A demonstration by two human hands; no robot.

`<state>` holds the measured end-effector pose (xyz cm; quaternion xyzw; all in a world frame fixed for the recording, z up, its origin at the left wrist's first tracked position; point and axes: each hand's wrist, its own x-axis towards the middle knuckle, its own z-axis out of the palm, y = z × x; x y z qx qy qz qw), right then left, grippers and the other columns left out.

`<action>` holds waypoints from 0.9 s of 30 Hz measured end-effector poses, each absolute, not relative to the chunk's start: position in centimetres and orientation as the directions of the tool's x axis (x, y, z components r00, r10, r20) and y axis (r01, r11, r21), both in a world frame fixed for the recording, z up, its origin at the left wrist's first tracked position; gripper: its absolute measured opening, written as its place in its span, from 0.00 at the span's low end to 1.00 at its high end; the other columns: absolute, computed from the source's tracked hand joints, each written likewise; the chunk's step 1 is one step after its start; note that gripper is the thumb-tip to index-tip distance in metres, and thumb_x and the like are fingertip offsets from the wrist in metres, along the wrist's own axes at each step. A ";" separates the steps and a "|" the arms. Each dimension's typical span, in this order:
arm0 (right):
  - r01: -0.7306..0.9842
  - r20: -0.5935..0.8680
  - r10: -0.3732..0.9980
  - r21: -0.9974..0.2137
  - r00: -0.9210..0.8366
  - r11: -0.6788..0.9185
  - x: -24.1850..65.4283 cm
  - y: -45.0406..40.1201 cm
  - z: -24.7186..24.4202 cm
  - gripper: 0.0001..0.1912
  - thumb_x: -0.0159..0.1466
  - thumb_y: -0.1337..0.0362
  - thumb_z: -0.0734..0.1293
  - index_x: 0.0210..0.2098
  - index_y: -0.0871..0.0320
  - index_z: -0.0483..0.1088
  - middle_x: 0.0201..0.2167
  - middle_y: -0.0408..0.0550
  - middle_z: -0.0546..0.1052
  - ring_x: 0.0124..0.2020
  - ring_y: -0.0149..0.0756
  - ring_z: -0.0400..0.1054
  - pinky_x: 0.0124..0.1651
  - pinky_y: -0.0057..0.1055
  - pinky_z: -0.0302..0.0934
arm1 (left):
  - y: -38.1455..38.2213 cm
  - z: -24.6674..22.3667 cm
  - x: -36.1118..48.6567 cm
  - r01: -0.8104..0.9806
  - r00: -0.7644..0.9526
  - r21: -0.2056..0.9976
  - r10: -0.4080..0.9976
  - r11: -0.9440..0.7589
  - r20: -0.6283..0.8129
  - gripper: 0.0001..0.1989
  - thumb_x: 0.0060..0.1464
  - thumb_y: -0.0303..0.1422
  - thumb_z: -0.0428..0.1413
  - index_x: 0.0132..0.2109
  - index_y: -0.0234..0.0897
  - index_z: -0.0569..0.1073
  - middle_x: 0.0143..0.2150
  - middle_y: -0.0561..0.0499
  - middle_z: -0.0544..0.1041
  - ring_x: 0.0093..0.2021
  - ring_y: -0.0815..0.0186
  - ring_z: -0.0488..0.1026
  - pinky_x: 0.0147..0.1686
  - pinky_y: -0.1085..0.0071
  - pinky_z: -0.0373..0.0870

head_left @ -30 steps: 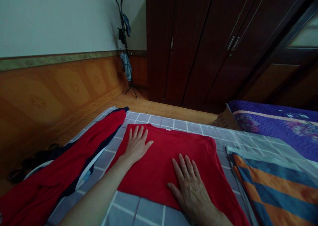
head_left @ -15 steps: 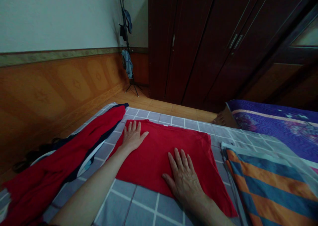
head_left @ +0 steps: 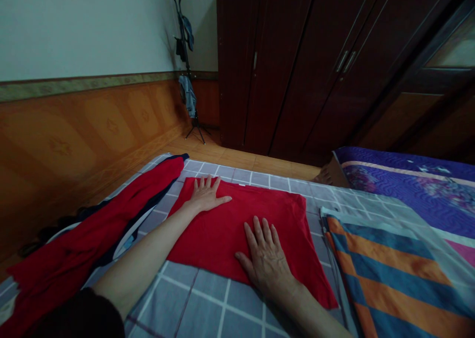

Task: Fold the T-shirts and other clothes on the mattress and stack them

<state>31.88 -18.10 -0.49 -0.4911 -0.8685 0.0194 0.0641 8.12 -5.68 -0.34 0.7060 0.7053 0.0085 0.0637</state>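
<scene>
A red shirt point(head_left: 237, 229) lies flat on the grey checked bedsheet point(head_left: 208, 298), with a small white tag at its far edge. My left hand point(head_left: 206, 195) rests palm down near the shirt's far left corner, fingers spread. Closer to me, my right hand point(head_left: 265, 259) lies flat on the right half of the shirt, its thumb out to the left. Neither hand grips the cloth.
Red and navy garments point(head_left: 122, 209) are heaped along the bed's left side. Folded orange-and-blue cloth point(head_left: 393, 264) lies at right, before a purple floral mattress point(head_left: 404, 172). A coat rack point(head_left: 187, 66) and dark wardrobe point(head_left: 282, 71) stand beyond.
My left hand has slid a little to the right along the shirt's far edge. My right hand stays on about the same part of the shirt. The view has shifted slightly.
</scene>
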 end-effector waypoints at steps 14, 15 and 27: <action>0.846 0.128 0.849 -0.096 -0.512 0.524 31.9 -18.1 -0.9 0.36 0.65 0.44 0.54 0.63 0.63 0.56 0.65 0.64 0.51 0.65 0.60 0.40 0.63 0.56 0.41 | -17.6 0.0 11.3 0.895 0.422 0.164 0.906 -0.414 -0.017 0.35 0.59 0.54 0.42 0.68 0.48 0.45 0.70 0.47 0.41 0.69 0.50 0.36 0.62 0.45 0.39; 0.844 0.132 0.848 -0.097 -0.514 0.527 31.9 -18.1 -0.9 0.36 0.65 0.44 0.54 0.63 0.62 0.56 0.65 0.63 0.51 0.65 0.60 0.40 0.63 0.56 0.42 | -18.0 -0.2 10.9 0.900 0.415 0.158 0.910 -0.407 -0.015 0.35 0.58 0.54 0.42 0.68 0.47 0.45 0.70 0.46 0.41 0.69 0.50 0.37 0.62 0.45 0.39; 0.847 0.169 0.846 -0.086 -0.506 0.524 32.1 -18.1 -1.1 0.33 0.65 0.46 0.55 0.64 0.59 0.55 0.66 0.58 0.51 0.67 0.53 0.38 0.64 0.53 0.42 | -19.5 0.0 7.3 0.896 0.421 0.123 0.904 -0.427 0.073 0.31 0.62 0.48 0.42 0.68 0.44 0.48 0.70 0.48 0.46 0.69 0.54 0.39 0.64 0.49 0.39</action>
